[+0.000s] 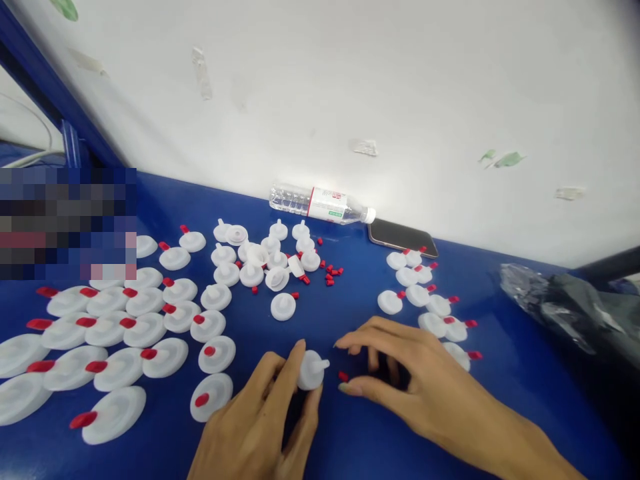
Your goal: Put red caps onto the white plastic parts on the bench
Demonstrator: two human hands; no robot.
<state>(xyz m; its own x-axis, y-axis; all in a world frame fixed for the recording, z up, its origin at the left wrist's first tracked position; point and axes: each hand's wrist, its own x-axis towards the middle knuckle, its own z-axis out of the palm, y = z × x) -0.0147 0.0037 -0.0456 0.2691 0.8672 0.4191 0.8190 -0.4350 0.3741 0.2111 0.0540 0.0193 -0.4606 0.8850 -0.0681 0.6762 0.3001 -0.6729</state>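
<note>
My left hand (265, 413) holds a white round plastic piece (311, 371) between thumb and fingers, its bare narrow spout pointing right. My right hand (405, 373) is just to the right, thumb and index finger apart, with nothing held between them. A small red cap (343, 377) lies by the right thumb tip. Behind the hands are a loose group of white pieces (251, 274) and several scattered red caps (330, 283). Rows of white pieces with red caps on their spouts (145, 330) cover the left side; another capped group (439, 305) lies beyond my right hand.
A clear water bottle (327, 203) lies on its side against the white wall, beside a dark phone (403, 237). Crumpled clear plastic and dark material (550, 310) are at the right. A blurred-out area covers the left edge of the blue table (200, 200).
</note>
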